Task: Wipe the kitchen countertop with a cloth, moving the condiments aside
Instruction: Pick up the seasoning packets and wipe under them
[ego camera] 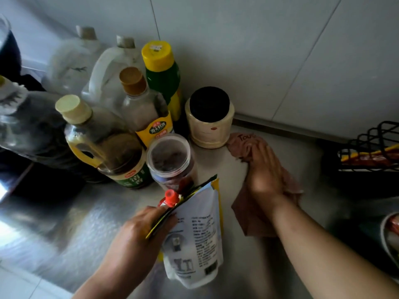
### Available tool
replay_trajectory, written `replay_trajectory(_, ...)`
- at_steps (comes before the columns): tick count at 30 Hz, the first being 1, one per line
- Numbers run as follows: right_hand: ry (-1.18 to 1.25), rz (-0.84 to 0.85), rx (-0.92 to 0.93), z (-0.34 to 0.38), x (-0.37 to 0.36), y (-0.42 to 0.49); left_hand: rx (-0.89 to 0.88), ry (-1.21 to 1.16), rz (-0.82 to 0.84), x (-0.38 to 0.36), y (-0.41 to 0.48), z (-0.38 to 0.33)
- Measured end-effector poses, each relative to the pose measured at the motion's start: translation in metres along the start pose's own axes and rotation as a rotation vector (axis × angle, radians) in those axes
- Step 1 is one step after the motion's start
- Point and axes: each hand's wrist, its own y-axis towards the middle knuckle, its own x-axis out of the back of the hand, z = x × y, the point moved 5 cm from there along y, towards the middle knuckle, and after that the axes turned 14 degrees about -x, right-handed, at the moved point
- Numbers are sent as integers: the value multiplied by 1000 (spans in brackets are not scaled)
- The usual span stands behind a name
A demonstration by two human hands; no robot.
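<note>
My right hand presses flat on a pinkish-brown cloth spread on the steel countertop, just right of the condiments. My left hand grips several packets: a white pouch with printed text, a yellow-edged sachet and one with a red spout cap, lifted off the counter. Behind them stand a clear jar with dark contents, a cream jar with a black lid, a cooking-wine bottle, a yellow-handled oil bottle and a green bottle with a yellow cap.
Two large translucent jugs stand against the tiled wall at the back left. Dark bottles crowd the far left. A black wire rack with packets sits at the right, and a bowl rim shows at the right edge.
</note>
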Motion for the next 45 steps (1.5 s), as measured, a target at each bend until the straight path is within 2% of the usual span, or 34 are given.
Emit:
replay_trajectory(3,-80,123,145,29,-12,32,14,-21,4,-4,1,-2)
replay_trajectory(7,-137,143,207,17,3,49,-2,-29,10,-7,5,-6)
replay_trajectory(9,-127,90,150,-2,11,46,-1,-34,13,-8,5,-6)
replay_trajectory(13,-97,-40,-84,-36,22,31,18,-46,29,-7,3,-4)
replay_trajectory(18,-105,-23,-223,-33,19,3,54,-84,-17,0,-11,0)
replay_trajectory(26,-85,-6,-6,9,-13,-98,157,-82,-69,28,-42,18)
replay_trajectory(32,104,-61,87,21,-18,-184,265,-86,-124,51,-66,30)
replay_trajectory(38,368,-186,-106,68,12,-185,349,-15,-134,69,-80,29)
replay_trajectory(42,583,140,-235,131,4,-141,411,-15,-188,71,-88,31)
replay_trajectory(45,705,219,-239,152,-4,-111,431,-21,-231,70,-87,27)
